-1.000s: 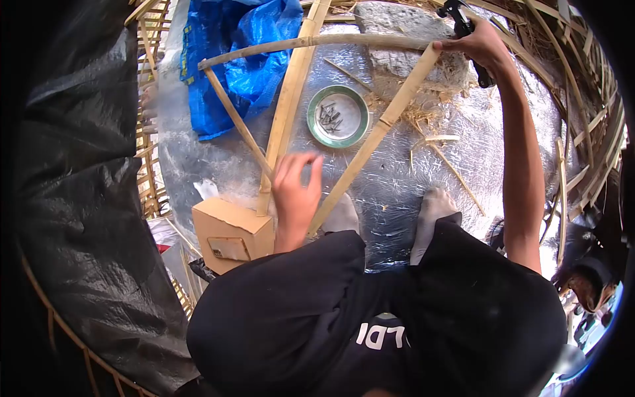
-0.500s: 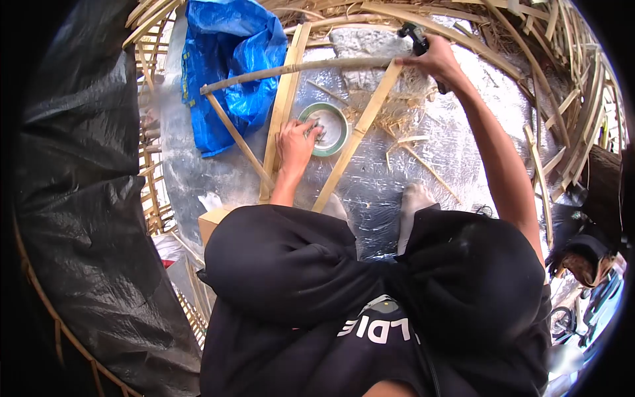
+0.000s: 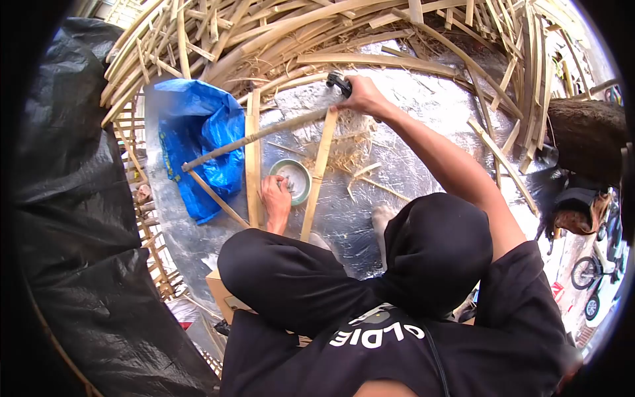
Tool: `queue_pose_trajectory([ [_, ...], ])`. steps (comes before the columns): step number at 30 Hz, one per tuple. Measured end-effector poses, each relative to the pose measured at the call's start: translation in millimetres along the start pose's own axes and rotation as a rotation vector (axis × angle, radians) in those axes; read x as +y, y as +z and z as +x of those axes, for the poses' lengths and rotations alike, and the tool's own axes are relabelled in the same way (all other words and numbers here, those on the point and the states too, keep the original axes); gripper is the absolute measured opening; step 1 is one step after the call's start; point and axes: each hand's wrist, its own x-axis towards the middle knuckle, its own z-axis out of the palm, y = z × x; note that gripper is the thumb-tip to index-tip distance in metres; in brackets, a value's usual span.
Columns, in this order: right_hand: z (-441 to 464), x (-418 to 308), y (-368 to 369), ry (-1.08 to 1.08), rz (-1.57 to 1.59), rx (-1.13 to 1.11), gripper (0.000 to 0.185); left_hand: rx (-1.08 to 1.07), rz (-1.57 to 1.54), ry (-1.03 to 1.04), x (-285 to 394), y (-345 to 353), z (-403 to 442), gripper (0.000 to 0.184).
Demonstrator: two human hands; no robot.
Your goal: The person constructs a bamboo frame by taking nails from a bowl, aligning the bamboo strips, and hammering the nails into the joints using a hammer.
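Observation:
My left hand (image 3: 276, 198) reaches to the left rim of a green-edged bowl (image 3: 305, 187) that holds small nails (image 3: 290, 182). Its fingers are pinched over the nails; what is between them is too small to make out. My right hand (image 3: 364, 96) is closed round a black tool (image 3: 339, 84) at the corner of a bamboo frame. There a round bamboo pole (image 3: 264, 134) meets a flat bamboo strip (image 3: 319, 171). Another flat strip (image 3: 253, 159) passes under the pole, left of the bowl, and a thinner strip (image 3: 218, 198) slants from the pole's left end.
A blue plastic sack (image 3: 208, 119) lies at the left, beside a black sheet (image 3: 86, 218). Bamboo strips (image 3: 291, 36) are heaped along the far side. Part of a cardboard box (image 3: 219, 294) shows by my knee. Shavings (image 3: 347, 161) lie on the silvery floor sheet (image 3: 423, 169).
My left hand has moved from above the frame down to the nails in the bowl. The view has shifted, showing more of the bamboo heap. My right hand still holds the black tool at the frame's corner.

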Motion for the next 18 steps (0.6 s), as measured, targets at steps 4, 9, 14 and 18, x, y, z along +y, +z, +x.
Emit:
queue_pose_trajectory([
  [4,2.8,3.7,1.5,0.042,0.05,-0.004,0.059,-0.049,-0.121,-0.027,-4.1,-18.6,7.1,0.01],
  [9,0.8,11.6,7.6,0.023,0.096,0.048,0.059,-0.163,-0.421,-0.21,25.6,-55.4,34.3,0.022],
  [14,-10.8,5.0,7.3,0.029,0.151,0.07,0.053,-0.31,-0.658,-0.051,106.3,-79.8,100.0,0.019],
  [18,-13.9,6.2,11.6,0.02,0.165,0.121,0.049,-0.266,-0.758,0.107,148.1,-38.4,151.7,0.015],
])
